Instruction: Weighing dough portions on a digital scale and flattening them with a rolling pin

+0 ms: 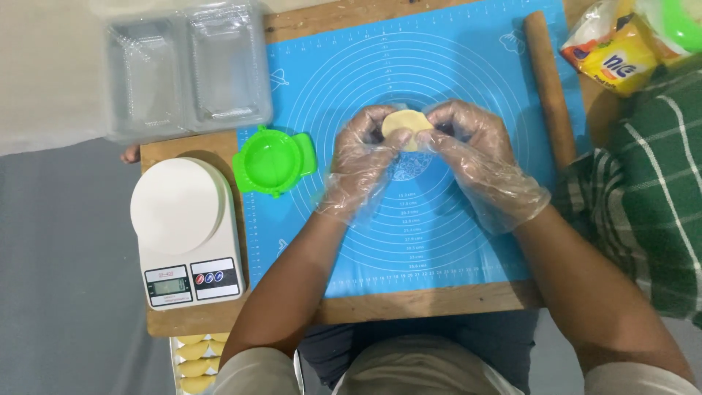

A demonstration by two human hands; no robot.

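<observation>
A small round piece of pale yellow dough [403, 126] is held above the blue silicone baking mat [468, 234]. My left hand [363, 161] and my right hand [475, 157] both wear clear plastic gloves. The fingers of both pinch the dough's edges, the left from the left side and the right from the right side. The dough looks like a flattened disc, partly hidden by my fingertips.
A green plastic dumpling press [274, 161] lies open left of the mat. A white kitchen scale [186, 230] stands on the wooden board. Clear plastic containers [186, 69] sit at the back left, a wooden rolling pin [550, 88] and a yellow bag [618, 51] at the right. Shaped dough pieces [196, 358] lie at the bottom left.
</observation>
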